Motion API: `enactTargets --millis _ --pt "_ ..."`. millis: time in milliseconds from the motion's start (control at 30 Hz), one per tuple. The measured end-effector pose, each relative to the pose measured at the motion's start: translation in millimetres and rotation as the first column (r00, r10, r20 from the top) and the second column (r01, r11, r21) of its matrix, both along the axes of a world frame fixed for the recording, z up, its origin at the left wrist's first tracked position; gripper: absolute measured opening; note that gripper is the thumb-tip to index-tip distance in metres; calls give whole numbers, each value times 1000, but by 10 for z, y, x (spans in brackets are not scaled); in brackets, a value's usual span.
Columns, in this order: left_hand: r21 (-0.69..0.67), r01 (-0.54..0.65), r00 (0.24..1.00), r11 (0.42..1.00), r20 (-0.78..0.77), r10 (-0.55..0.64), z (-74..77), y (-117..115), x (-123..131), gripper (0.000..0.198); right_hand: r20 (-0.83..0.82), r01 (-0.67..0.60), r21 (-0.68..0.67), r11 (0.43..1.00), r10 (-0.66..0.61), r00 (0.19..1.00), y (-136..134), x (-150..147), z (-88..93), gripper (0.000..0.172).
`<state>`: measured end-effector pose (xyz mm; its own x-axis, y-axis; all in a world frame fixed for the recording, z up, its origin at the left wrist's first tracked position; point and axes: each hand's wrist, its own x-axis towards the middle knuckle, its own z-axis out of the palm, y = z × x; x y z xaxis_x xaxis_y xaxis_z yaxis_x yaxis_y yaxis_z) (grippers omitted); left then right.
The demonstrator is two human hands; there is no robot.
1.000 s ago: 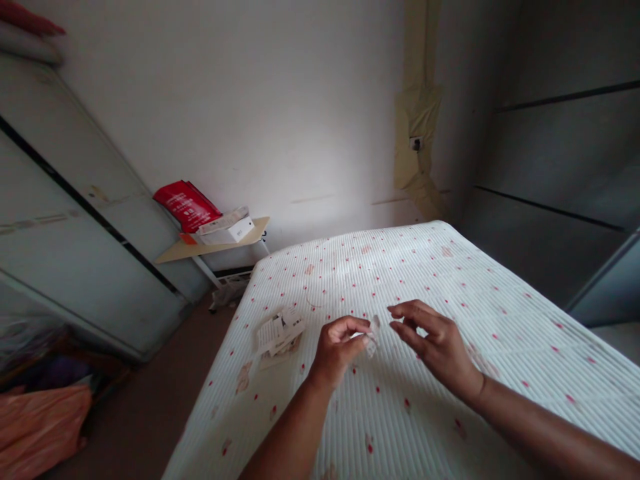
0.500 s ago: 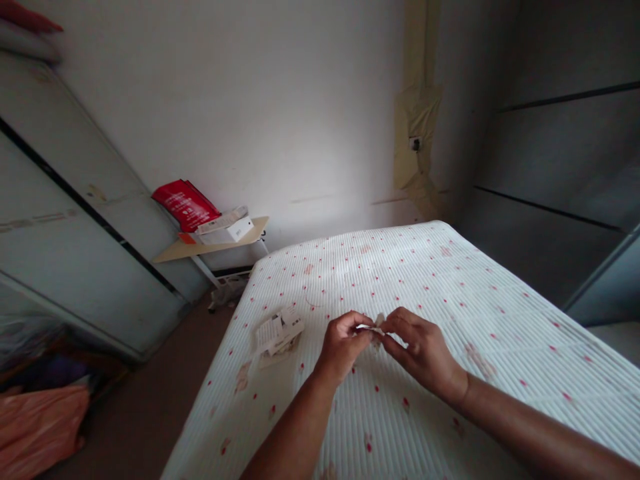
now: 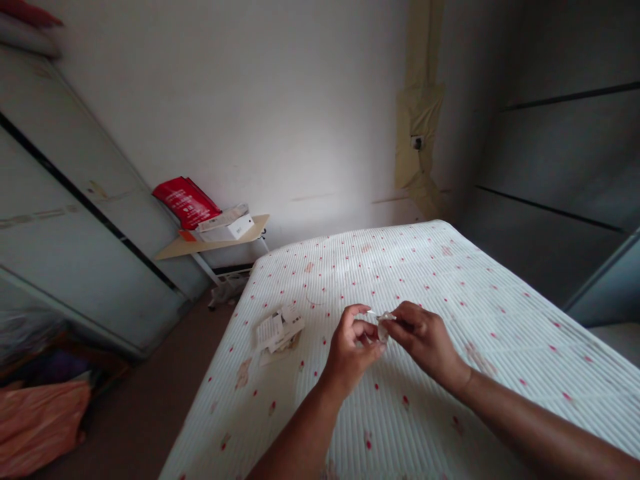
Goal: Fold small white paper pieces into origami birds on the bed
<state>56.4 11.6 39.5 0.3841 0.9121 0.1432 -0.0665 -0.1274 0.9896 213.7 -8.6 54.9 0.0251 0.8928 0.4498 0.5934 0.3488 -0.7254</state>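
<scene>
Above the bed, my right hand (image 3: 425,337) pinches a small whitish crumpled piece (image 3: 385,327), which looks like thin paper or plastic; its exact kind is too small to make out. My left hand (image 3: 351,343) meets it from the other side, thumb and lower fingertips at the piece. The left index finger is raised and curved, with a bright sliver of the piece by its tip. To the left of my hands, a small pile of printed cards or paper slips (image 3: 280,330) lies on the bed, apart from both hands.
A ribbed white bedcover (image 3: 410,413) with red dots spreads under my hands. Beyond its far left corner, a small table (image 3: 175,249) bears a red bag (image 3: 187,201) and a white box (image 3: 230,230). Cabinets stand left and right; orange cloth (image 3: 43,427) lies low at left.
The left index finger has lifted and the left fingers have spread apart somewhat. The whitish piece has turned and now sits mainly at the right fingertips. The pile of slips stays in place.
</scene>
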Motion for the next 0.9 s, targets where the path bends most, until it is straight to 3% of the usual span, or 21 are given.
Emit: enactTargets --millis 200,400,500,600,900 --pt "184 -141 986 973 -65 155 -54 -43 75 38 -147 -4 -101 995 -11 989 4 -14 -3 23" --pt "405 -259 941 877 -99 323 -103 -65 66 23 -222 -13 -159 987 -23 975 23 -18 12 25" --pt "513 -232 919 826 -162 358 -75 -61 62 10 -221 -22 -156 988 -13 975 26 -17 14 22" --pt "586 -173 920 792 -191 342 -32 -51 53 9 -226 -22 -152 988 -14 974 20 -17 21 22" --pt "594 -105 941 797 -199 272 -7 -49 25 10 -240 -44 -148 988 7 971 -8 -23 45 23"
